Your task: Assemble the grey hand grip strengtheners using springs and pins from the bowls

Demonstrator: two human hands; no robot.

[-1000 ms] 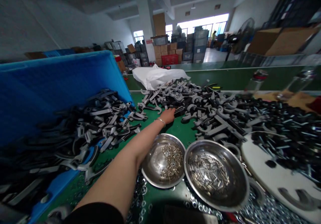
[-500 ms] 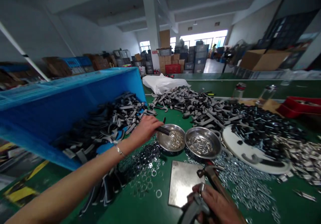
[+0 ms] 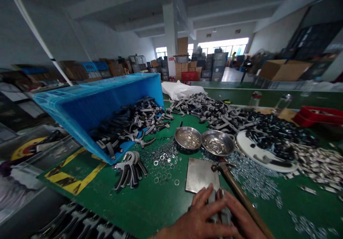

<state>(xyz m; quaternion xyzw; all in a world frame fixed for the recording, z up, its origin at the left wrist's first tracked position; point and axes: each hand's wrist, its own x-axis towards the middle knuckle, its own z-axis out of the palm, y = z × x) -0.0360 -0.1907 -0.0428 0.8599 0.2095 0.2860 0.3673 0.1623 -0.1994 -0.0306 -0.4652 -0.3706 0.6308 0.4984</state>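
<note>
Both my hands meet at the bottom edge of the view, over the green table. My left hand (image 3: 197, 219) lies with its fingers across grey plastic handle parts (image 3: 220, 207) and presses on them. My right hand (image 3: 242, 222) grips the same parts from the right. A wooden-handled hammer (image 3: 239, 193) lies just right of my hands, its head next to a flat steel plate (image 3: 201, 174). Beyond the plate stand two steel bowls, one with small washers (image 3: 188, 138) and one with pins (image 3: 218, 143).
A tipped blue bin (image 3: 88, 105) spills grey-black handles at the left, and a fan of handles (image 3: 130, 167) lies before it. Loose washers (image 3: 160, 160) are scattered about. A white round disc (image 3: 264, 153), a red tray (image 3: 318, 114) and further part piles fill the right and back.
My left hand has drawn back from the far pile to the table's near edge and now joins my right hand on the grey parts. The camera has pulled back and tilted up.
</note>
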